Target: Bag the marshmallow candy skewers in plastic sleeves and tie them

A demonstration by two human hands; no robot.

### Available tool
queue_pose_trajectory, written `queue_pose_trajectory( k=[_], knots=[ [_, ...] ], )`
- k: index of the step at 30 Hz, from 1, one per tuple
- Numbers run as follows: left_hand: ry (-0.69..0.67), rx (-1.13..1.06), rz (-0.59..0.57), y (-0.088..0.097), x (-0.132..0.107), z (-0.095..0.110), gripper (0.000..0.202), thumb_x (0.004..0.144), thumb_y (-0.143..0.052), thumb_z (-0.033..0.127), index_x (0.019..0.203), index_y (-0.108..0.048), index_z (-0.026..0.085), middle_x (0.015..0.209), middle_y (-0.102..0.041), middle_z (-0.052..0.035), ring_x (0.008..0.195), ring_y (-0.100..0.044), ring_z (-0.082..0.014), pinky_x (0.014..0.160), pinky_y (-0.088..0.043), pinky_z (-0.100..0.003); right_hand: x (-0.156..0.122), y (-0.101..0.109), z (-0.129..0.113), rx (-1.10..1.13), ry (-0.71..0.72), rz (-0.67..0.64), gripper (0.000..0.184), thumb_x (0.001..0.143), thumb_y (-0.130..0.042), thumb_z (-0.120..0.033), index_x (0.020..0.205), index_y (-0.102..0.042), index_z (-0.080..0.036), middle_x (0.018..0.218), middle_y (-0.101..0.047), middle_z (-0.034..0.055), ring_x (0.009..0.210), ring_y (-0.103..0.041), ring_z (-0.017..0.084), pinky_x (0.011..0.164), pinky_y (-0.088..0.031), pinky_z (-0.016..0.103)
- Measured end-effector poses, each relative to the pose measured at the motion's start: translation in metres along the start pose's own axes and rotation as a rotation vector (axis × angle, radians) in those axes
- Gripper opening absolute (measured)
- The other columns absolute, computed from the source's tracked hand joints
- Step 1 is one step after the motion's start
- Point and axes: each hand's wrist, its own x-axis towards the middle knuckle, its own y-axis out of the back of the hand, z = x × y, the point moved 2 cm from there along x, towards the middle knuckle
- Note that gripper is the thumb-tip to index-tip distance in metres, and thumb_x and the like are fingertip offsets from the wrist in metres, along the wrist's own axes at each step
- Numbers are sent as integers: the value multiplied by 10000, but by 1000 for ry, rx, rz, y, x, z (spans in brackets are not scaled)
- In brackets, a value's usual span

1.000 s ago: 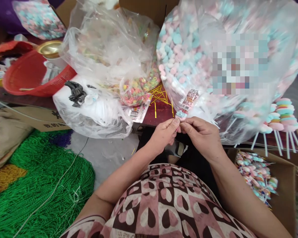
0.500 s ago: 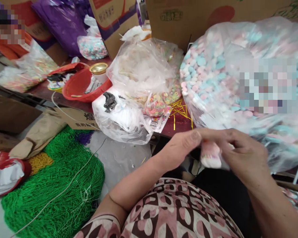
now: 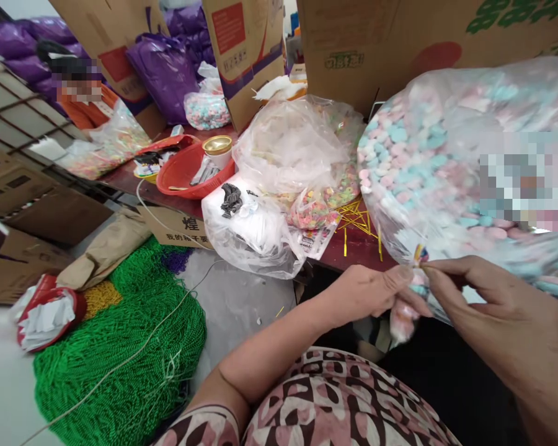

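Observation:
My left hand (image 3: 374,294) is closed around a small clear bag of pink and white candies (image 3: 403,321), which hangs below its fingers. At the bag's gathered neck, a gold twist tie (image 3: 417,253) sticks up. My right hand (image 3: 488,303) pinches at this neck with thumb and forefinger, its tips beside the tie. Just behind the hands lies a large clear bag of pink, blue and white candies (image 3: 400,148). More gold twist ties (image 3: 353,220) are scattered on the dark red table (image 3: 323,254) to the left.
A clear bag with white contents (image 3: 251,226) hangs over the table edge. Behind it are a bag of colourful sweets (image 3: 292,136) and a red basket (image 3: 181,189). Cartons (image 3: 339,37) stand at the back. Green cord (image 3: 121,341) is heaped on the floor. Another person (image 3: 93,105) sits far left.
The view has swung left, so the table things appear further right. My fingers have shifted to the bag's neck, and the gold tie now shows above them.

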Motion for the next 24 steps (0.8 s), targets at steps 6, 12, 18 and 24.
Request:
queue_pose_trajectory(
  k=[6,12,18,24],
  knots=[
    [-100,-424,20,2,8,-5,454,829,-534,613,775,-587,166,463,-322,89,403,-273,-63,433,-253,-219,-8,-5,-6,183,47,-60,181,894,-544,-287,804,-678,-206,645,-685,3,538,-622,126,501,-435,231],
    [-221,137,-126,-6,-3,6,212,804,-555,237,903,-738,197,766,-658,13,626,-523,-82,642,-407,-212,-20,-11,22,586,-448,-157,189,864,-610,-370,795,-676,-207,727,-695,13,652,-639,150,621,-502,257],
    [-57,167,-78,-19,12,-11,501,923,-405,467,571,-581,157,521,-536,3,528,-481,-101,604,-400,-235,-28,-7,23,876,-429,-139,171,892,-615,-374,836,-680,-226,1135,-688,56,1076,-642,209,939,-500,362],
    [101,-112,-84,-34,19,-35,550,884,-473,596,537,-513,171,461,-522,1,444,-444,-102,513,-369,-247,-43,-4,20,926,-418,-85,236,929,-554,-413,818,-651,-228,1163,-689,74,1125,-631,220,1011,-459,413]
  ],
)
